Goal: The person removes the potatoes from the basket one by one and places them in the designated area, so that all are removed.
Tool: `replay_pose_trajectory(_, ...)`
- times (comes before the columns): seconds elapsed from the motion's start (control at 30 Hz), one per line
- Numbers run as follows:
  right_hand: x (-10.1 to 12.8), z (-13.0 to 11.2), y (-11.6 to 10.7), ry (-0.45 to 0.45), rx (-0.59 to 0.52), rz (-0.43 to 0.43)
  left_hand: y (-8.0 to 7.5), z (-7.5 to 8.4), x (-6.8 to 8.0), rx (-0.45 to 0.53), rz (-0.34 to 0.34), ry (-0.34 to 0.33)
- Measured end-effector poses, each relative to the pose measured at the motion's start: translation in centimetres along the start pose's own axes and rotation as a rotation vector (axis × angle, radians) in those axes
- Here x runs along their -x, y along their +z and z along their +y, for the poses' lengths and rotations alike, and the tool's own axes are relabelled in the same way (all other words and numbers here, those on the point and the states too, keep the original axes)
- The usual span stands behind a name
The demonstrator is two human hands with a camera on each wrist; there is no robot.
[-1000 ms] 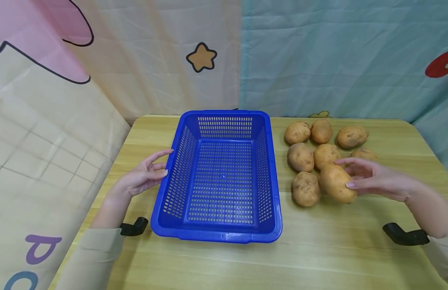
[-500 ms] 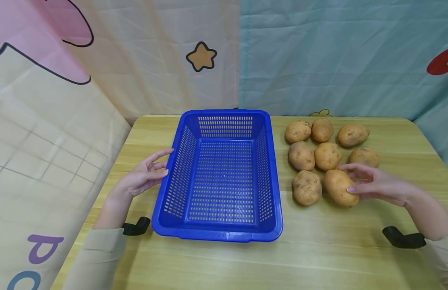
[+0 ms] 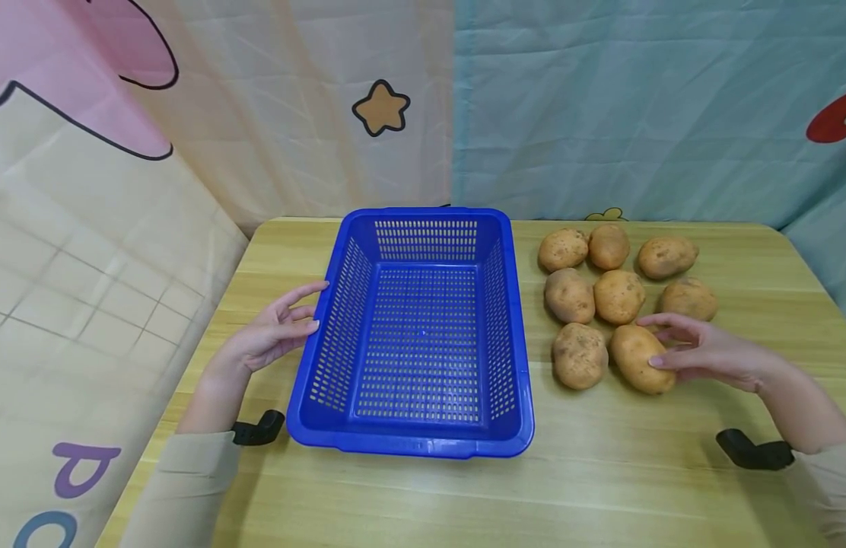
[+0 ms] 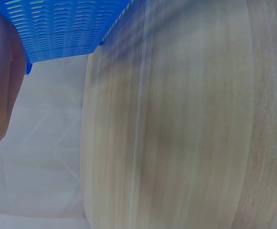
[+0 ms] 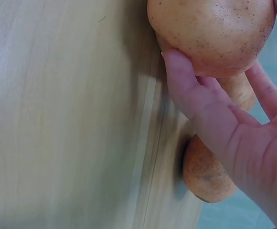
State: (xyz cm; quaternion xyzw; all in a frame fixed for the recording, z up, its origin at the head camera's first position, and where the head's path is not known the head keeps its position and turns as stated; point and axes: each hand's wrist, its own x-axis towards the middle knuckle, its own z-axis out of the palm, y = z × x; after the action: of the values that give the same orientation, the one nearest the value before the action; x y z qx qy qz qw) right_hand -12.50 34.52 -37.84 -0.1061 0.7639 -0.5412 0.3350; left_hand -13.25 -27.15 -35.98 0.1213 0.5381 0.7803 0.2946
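A blue slotted plastic basket (image 3: 409,449) stands empty on the wooden table (image 3: 601,472). My left hand (image 3: 275,335) lies beside its left wall, straight fingers touching the rim; the left wrist view shows the hand (image 4: 0,81) against the basket (image 4: 67,28). Several potatoes lie to the right of the basket. My right hand (image 3: 672,346) curls around the nearest potato (image 3: 631,358), thumb on its near side and fingers over its far side. In the right wrist view the thumb (image 5: 186,81) presses on that potato (image 5: 210,33), and another potato (image 5: 207,174) lies behind the palm.
The other potatoes (image 3: 618,297) sit in a cluster toward the table's far right. Fabric backdrops hang close behind and to the left. Black wrist mounts (image 3: 259,428) (image 3: 748,449) rest near the table's front edge.
My right hand has sunk a little with the potato it holds, uncovering the potato behind it. The left hand and the basket have not moved.
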Motion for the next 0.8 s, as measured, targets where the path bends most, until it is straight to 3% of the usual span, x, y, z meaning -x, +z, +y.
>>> replay_pose_trajectory(0.3, -0.39, -0.48, 0.19, 0.013, 0.018, 0.001, -0.15, 0.07, 0.09, -0.052, 0.015, 0.003)
replay_pose_trajectory(0.53, -0.45, -0.72, 0.25, 0.021, 0.025, 0.0, -0.47, -0.13, 0.14, -0.12, -0.002, 0.06)
replay_pose_trajectory(0.8, -0.28, -0.76, 0.08, 0.016, 0.049, 0.017, -0.73, 0.17, 0.45, -0.202, 0.026, 0.089)
